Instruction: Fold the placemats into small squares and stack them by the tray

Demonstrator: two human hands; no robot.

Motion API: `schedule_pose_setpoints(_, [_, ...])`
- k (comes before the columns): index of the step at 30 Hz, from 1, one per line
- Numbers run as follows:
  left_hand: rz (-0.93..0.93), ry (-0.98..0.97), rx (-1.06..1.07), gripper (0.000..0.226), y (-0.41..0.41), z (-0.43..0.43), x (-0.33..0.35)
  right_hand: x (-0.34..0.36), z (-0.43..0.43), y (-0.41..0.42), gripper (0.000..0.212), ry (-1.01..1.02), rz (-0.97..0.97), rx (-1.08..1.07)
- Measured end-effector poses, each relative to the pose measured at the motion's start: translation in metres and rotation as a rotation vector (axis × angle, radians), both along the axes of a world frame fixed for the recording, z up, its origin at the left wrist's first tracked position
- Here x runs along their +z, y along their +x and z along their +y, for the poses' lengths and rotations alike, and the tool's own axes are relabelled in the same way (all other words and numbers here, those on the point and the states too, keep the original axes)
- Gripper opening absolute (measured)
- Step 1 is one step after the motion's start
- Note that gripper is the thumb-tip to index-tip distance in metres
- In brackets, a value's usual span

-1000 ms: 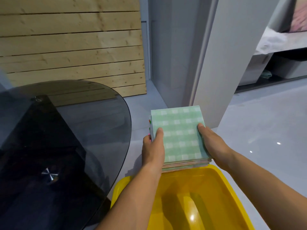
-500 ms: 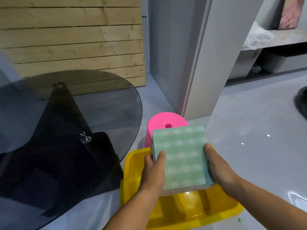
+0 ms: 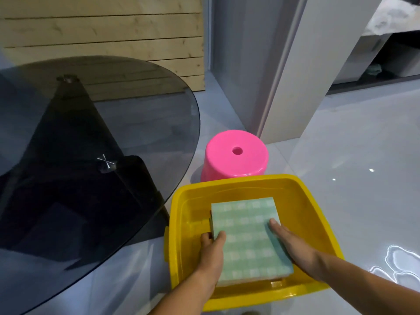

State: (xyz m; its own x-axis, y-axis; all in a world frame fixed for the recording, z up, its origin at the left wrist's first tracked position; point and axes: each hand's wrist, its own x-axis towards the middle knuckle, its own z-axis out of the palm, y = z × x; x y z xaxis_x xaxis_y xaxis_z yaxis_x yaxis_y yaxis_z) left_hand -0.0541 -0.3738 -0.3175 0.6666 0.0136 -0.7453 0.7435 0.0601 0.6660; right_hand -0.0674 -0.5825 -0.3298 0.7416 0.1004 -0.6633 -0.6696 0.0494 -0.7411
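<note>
A stack of folded placemats, green-and-white check on top, is down inside a yellow plastic tub on the floor. My left hand grips the stack's left edge, thumb on top and fingers down its side. My right hand holds the right edge, thumb lying on the top mat and fingers under or beside the stack, hidden. Pink and orange mat edges show at the stack's near side.
A round dark glass table fills the left, its edge close to the tub. A pink upturned stool stands just behind the tub. A white pillar and wooden slat wall are beyond. Glossy grey floor lies to the right.
Both hands have lowered the stack from above the tub's far rim down into the tub. My view has tilted downward, bringing the pink stool and the whole tub into sight.
</note>
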Motion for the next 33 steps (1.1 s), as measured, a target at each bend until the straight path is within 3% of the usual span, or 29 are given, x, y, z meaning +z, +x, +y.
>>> schedule_pose_setpoints(7, [0.133,0.017,-0.009,0.022,0.014,-0.005,-0.037,-0.038,-0.004,0.027,0.055,0.003,0.078,0.075])
schedule_pose_setpoints(11, [0.175,0.059,-0.081,0.022,0.022,-0.004,-0.047,-0.062,-0.009,0.033,0.083,-0.074,0.095,0.114])
schedule_pose_setpoints(14, [0.19,0.152,-0.107,0.021,0.024,-0.004,-0.06,-0.074,-0.009,0.036,0.091,-0.069,0.114,0.154])
schedule_pose_setpoints(19, [0.226,0.199,-0.104,0.038,0.025,-0.004,-0.087,-0.088,-0.011,0.043,0.084,-0.093,0.151,0.141])
schedule_pose_setpoints(24, [0.265,0.142,-0.143,0.038,0.024,-0.003,-0.091,-0.095,-0.007,0.042,0.076,-0.135,0.137,0.084])
schedule_pose_setpoints(30, [0.193,0.154,-0.113,0.044,0.023,-0.002,-0.088,-0.087,-0.004,0.039,0.069,-0.23,0.117,0.109])
schedule_pose_setpoints(33, [0.113,0.129,-0.061,0.052,0.022,-0.001,-0.073,-0.069,-0.001,0.034,0.08,-0.325,0.106,0.13])
